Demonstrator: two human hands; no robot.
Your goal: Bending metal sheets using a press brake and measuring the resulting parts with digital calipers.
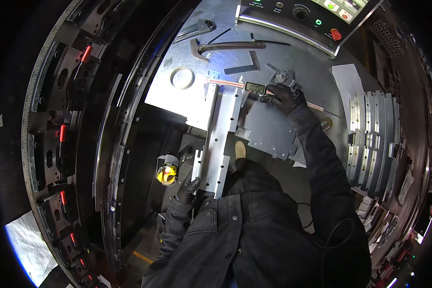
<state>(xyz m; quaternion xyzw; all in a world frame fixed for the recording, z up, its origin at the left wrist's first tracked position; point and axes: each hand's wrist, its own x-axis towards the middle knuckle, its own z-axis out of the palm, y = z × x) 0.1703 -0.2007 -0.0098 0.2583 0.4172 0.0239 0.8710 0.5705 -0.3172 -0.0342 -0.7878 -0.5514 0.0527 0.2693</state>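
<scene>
Gloved hands work a long bent sheet-metal channel that runs from the bench's near edge toward its middle. The left hand is closed around the channel's near end. The right hand grips a digital caliper laid across the channel's far end. A hammer, a metal ring and hex keys lie toward the far edge.

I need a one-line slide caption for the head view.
Gloved right hand sets digital caliper on bent metal channel; left hand steadies it.
</scene>
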